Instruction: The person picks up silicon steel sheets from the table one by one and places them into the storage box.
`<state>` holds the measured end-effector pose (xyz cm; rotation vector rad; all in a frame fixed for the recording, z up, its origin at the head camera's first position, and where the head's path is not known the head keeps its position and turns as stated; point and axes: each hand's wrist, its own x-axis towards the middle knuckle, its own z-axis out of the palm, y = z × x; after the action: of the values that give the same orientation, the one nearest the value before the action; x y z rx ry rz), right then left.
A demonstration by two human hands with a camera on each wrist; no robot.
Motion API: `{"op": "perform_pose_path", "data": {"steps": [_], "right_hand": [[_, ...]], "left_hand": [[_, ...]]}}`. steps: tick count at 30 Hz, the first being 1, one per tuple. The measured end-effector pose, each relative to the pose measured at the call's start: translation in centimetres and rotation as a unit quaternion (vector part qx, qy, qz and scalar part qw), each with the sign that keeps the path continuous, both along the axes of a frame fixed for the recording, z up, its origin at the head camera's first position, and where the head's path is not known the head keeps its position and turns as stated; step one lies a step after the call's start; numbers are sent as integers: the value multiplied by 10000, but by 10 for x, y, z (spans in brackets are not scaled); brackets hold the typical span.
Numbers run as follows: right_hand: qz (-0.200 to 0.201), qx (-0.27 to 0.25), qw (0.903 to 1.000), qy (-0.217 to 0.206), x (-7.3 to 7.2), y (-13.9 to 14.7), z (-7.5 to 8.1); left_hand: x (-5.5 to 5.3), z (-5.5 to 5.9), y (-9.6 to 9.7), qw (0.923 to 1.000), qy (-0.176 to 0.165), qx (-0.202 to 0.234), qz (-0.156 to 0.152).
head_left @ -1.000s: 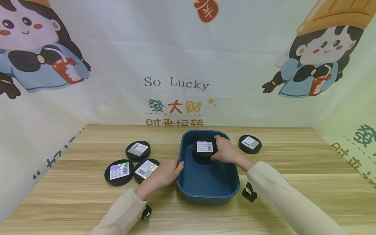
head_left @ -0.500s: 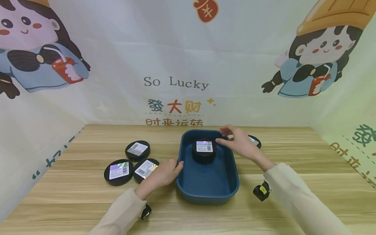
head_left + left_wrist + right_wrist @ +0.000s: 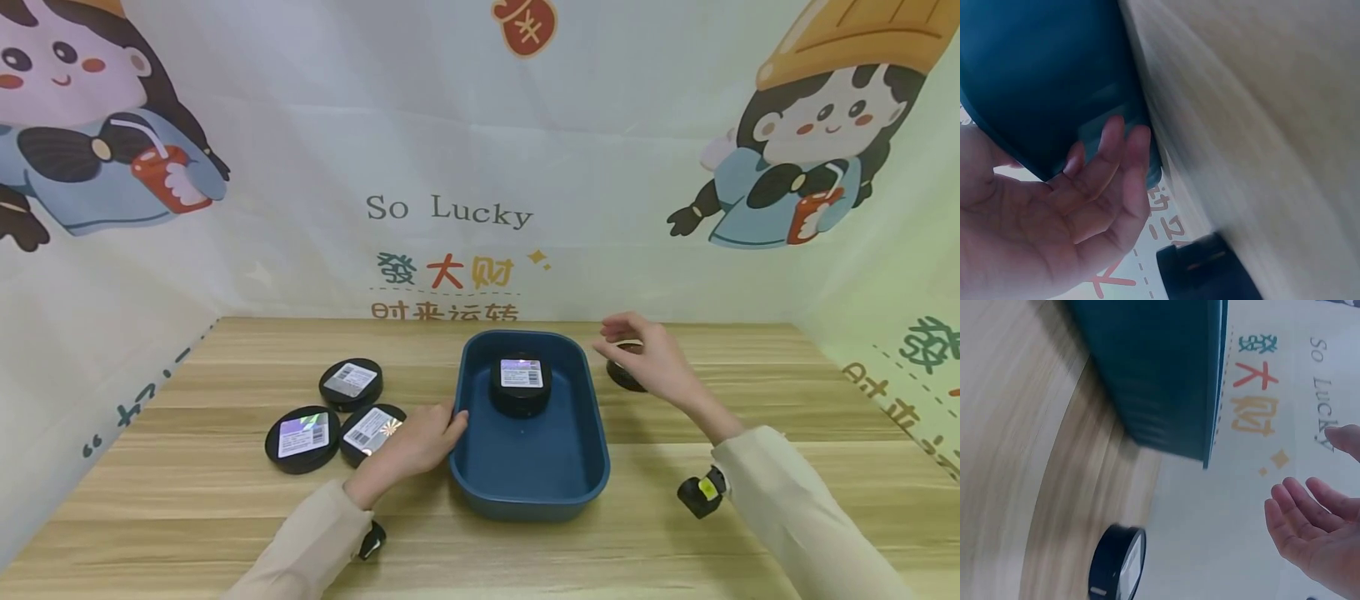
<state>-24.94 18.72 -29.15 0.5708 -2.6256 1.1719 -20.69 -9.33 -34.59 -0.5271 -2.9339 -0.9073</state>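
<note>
A dark blue plastic bin (image 3: pixel 528 467) stands in the middle of the table. My left hand (image 3: pixel 418 442) holds its left side, thumb over the rim; in the left wrist view its fingers (image 3: pixel 1110 140) lie against the outer wall. Inside, toward the far end, sits a flat round black case (image 3: pixel 521 398) with a white label facing up. My right hand (image 3: pixel 651 357), fingers loosely bent and holding nothing, hovers right of the bin. It partly covers another round black case (image 3: pixel 618 377) lying on the table, whose label shows in the right wrist view.
Left of the bin, three similar labelled black cases lie on the wooden table (image 3: pixel 187 517): one at the back (image 3: pixel 351 383), one at the left (image 3: pixel 302 439) and one (image 3: pixel 371 429) close to my left hand. A printed cloth (image 3: pixel 315 167) hangs behind.
My right hand has let go of the case in the bin, lifted out over the rim and moved right, over the case on the table. My left hand stays put.
</note>
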Motion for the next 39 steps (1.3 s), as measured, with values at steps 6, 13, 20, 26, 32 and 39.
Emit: {"op": "perform_pose_path", "data": {"steps": [6,13,20,26,32,39], "right_hand": [[-285,127,9995,2,2,15,-3],[-633,278,9976,-38,0,32,-12],[-879,309,9955,-164,-6,44,-22],[-1120,332,9925,-351,-11,54,-30],[-1268,388,9892,-631,-16,60,-37],[-1400,622,9825,-1061,-21,64,-42]], "left_hand": [[-1,-1,-1,10000,-26,-11,-10],[-3,-1,-1,10000,-12,-35,-14],[-4,-2,-1,10000,-2,-44,-9],[-3,-1,-1,10000,30,-43,3],[-3,-1,-1,10000,16,-48,-3],[-1,-1,-1,10000,-22,-26,-32]]}}
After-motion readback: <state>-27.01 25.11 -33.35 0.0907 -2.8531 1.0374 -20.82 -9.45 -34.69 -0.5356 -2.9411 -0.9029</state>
